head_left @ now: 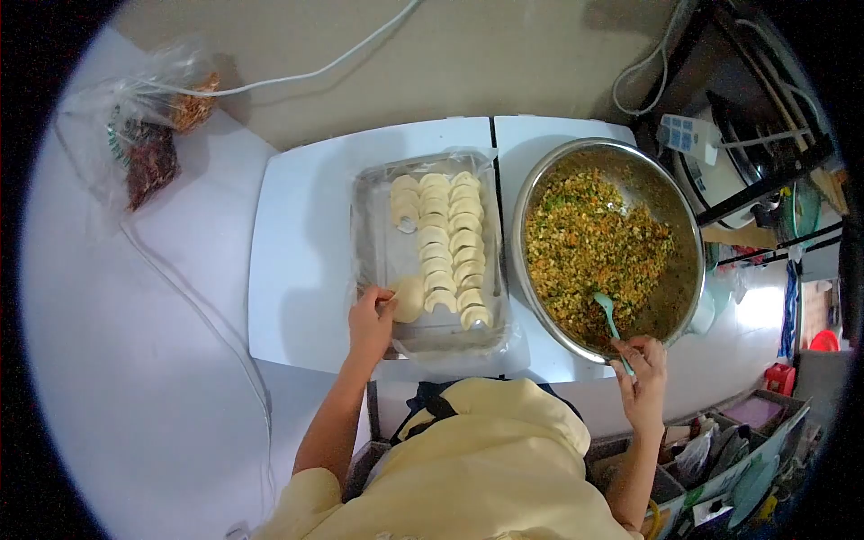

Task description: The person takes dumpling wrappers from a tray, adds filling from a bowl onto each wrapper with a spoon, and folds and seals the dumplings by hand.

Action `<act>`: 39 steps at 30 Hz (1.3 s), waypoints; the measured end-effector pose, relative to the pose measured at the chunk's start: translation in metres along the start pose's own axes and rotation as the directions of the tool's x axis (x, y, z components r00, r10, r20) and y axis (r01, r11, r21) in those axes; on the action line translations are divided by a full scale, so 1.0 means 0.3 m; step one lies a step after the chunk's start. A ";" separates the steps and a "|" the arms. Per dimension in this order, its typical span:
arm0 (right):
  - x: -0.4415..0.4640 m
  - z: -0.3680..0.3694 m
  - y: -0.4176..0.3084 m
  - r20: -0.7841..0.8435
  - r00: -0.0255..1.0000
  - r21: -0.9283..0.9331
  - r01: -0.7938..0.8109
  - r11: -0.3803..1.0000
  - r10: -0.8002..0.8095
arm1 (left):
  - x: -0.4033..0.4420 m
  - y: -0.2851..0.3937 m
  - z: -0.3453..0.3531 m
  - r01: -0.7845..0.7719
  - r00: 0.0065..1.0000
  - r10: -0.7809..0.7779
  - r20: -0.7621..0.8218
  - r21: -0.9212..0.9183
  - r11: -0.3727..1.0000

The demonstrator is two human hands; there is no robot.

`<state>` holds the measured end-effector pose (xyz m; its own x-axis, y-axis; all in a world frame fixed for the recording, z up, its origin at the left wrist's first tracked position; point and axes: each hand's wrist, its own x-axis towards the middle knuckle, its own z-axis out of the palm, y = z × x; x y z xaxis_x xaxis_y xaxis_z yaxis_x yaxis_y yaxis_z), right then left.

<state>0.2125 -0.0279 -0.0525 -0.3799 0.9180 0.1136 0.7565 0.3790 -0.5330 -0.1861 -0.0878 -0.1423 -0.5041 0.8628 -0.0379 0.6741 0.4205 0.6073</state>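
Note:
Pinched in my left hand (371,322) is the edge of a round, pale dumpling wrapper (409,301), held over the left front of the tray. The metal tray (373,238) is lined with clear plastic and carries rows of folded dumplings (434,236), with a shorter row at its upper left. My right hand (643,373) grips the handle of a light green spoon (607,308). The spoon's head rests in chopped filling (585,261) of green, orange and yellow bits. A large steel bowl (681,216) holds this filling, right of the tray.
Tray and bowl stand on a white table (301,243) against the wall. Bags of dried food (151,162) hang at the upper left, and a white cable (297,76) crosses the wall. A black rack (756,193) rises at right, above boxes of household items (720,450).

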 end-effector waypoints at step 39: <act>0.337 0.265 0.027 0.159 0.855 0.949 -0.271 0.163 0.494 | 0.006 0.384 0.122 0.626 0.777 0.340 0.530 -0.589 -0.512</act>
<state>0.1377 0.0588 -0.1119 -0.0362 0.9534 -0.2997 -0.2791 -0.2976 -0.9130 -0.0895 -0.0275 -0.1013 0.1237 0.9619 -0.2438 -0.9782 0.1595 0.1329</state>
